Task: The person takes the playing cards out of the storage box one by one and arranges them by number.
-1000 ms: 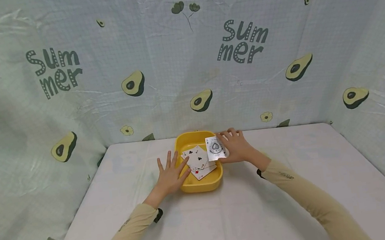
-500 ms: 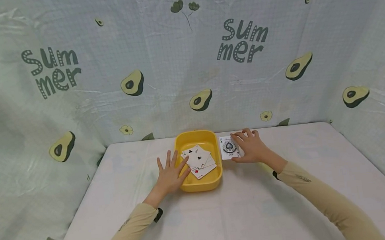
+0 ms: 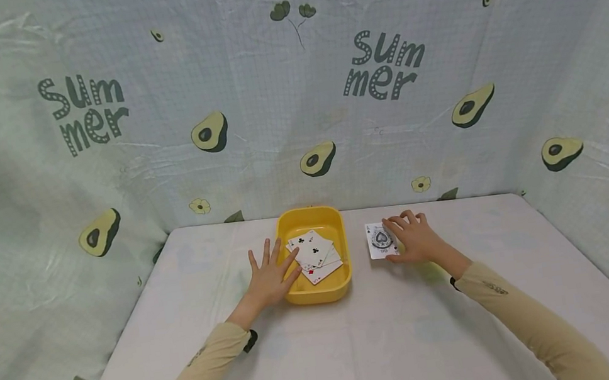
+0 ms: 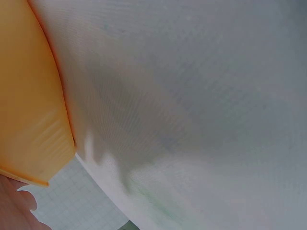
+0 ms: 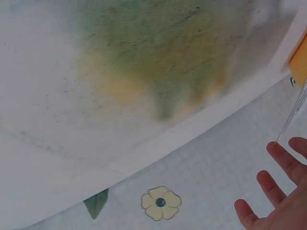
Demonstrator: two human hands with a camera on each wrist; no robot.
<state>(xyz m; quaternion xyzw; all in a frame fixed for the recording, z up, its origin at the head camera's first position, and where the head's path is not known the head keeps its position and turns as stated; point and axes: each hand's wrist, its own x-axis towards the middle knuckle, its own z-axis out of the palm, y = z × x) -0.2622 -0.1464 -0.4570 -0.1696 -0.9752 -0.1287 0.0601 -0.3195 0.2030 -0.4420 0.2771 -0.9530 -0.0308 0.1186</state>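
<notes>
My right hand (image 3: 415, 241) pinches an ace of spades (image 3: 380, 241) by its right side, thumb at the near corner and a finger at the far one. The card hangs over the table right of a yellow plastic tray (image 3: 323, 296). In the right wrist view the card (image 5: 293, 115) shows nearly edge-on at the fingertips. My left hand (image 3: 270, 278) lies with spread, straight fingers on the tray's left rim. Inside the tray several playing cards (image 3: 315, 252) overlap face up, clubs and a red diamond showing.
The white-covered table (image 3: 325, 358) ends at the back against a hanging cloth (image 3: 257, 82) printed with avocados, flowers and lettering. The same cloth encloses both sides.
My right hand has carried the ace of spades from above the tray's right edge to the right and slightly nearer. The left hand and the tray have stayed in place.
</notes>
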